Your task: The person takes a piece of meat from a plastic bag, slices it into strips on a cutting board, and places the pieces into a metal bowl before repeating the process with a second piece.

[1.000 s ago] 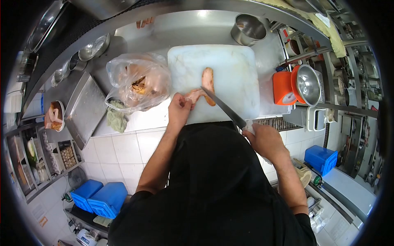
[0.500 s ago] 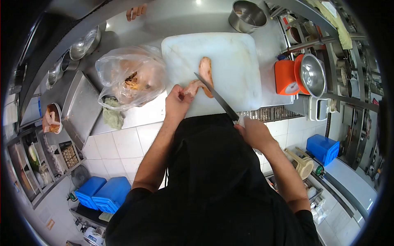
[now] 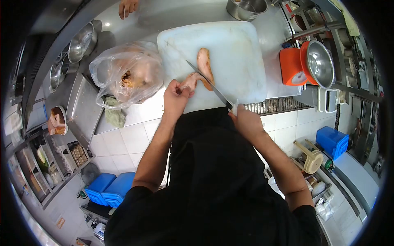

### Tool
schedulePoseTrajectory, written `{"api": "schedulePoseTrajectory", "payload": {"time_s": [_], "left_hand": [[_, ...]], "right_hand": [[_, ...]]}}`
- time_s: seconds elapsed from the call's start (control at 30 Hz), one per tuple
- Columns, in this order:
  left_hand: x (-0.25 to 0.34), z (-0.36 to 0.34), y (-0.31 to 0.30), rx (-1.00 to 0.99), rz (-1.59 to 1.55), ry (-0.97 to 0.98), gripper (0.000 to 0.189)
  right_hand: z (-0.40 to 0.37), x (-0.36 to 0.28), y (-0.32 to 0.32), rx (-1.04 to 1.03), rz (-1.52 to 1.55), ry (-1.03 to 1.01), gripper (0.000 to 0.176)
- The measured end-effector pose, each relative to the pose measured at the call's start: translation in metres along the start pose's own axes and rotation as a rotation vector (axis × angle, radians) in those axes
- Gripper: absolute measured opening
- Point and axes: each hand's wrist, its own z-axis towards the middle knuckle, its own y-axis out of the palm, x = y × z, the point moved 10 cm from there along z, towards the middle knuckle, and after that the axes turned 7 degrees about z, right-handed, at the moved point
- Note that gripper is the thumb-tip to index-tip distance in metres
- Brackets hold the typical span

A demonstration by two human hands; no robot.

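My right hand (image 3: pixel 248 123) is closed around the pale handle of a long kitchen knife (image 3: pixel 217 92). Its blade points up and to the left, crossing over a piece of meat (image 3: pixel 204 63) on the white cutting board (image 3: pixel 238 53). The meat is long, pale pink and browned at the edges. At the board's lower left, my left hand (image 3: pixel 177 98) pinches a thinner, pale flap of meat (image 3: pixel 190 82) between thumb and fingers. That flap reaches to the larger piece, with the blade lying over where they meet.
Left of the board sits a clear plastic bag (image 3: pixel 135 74) of meat, beside a greenish cloth (image 3: pixel 115 117) and a metal tray (image 3: pixel 84 108). An orange scale (image 3: pixel 290 67) with a steel bowl stands right; a steel pot (image 3: pixel 246 10) is behind. Another person's hand (image 3: pixel 128 7) shows at the top.
The knife has shifted leftward, its blade further across the meat. My left hand still pinches the flap. The whole view has shifted slightly, and the other person's hand shows more.
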Motion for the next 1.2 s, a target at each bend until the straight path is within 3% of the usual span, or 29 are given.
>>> {"api": "schedulePoseTrajectory", "payload": {"time_s": [0.1, 0.33, 0.5, 0.6, 0.7, 0.87, 0.93, 1.03, 1.13, 1.2], "left_hand": [[0.002, 0.0, -0.004, 0.02, -0.088, -0.029, 0.015], [0.001, -0.006, -0.046, 0.137, -0.12, 0.043, 0.016], [0.036, -0.037, -0.052, -0.09, -0.104, 0.077, 0.013], [0.087, -0.06, -0.073, -0.06, -0.239, 0.139, 0.014], [0.113, -0.081, -0.134, 0.023, -0.235, 0.196, 0.015], [0.153, -0.129, -0.255, 0.387, -0.233, 0.304, 0.01], [0.151, -0.129, -0.286, 0.448, -0.24, 0.366, 0.01], [0.145, -0.104, -0.291, 0.53, -0.139, 0.352, 0.013], [0.116, -0.047, -0.259, 0.449, -0.218, 0.342, 0.011], [0.095, -0.01, -0.225, 0.384, 0.087, 0.317, 0.014]], "right_hand": [[-0.008, 0.01, 0.003, 0.049, -0.008, -0.038, 0.046], [-0.048, 0.053, -0.002, -0.075, -0.051, 0.082, 0.048], [-0.052, 0.06, -0.008, -0.01, -0.032, -0.009, 0.048], [-0.051, 0.059, -0.017, -0.001, -0.064, -0.002, 0.047], [-0.053, 0.061, -0.015, 0.005, -0.031, -0.007, 0.049], [-0.05, 0.068, -0.002, -0.009, 0.017, -0.028, 0.051], [-0.05, 0.068, -0.002, 0.017, 0.027, -0.059, 0.052], [-0.047, 0.065, -0.004, 0.061, 0.041, -0.138, 0.05], [-0.053, 0.055, -0.02, 0.101, 0.054, -0.185, 0.046], [-0.059, 0.045, -0.033, 0.128, 0.049, -0.19, 0.044]]}}
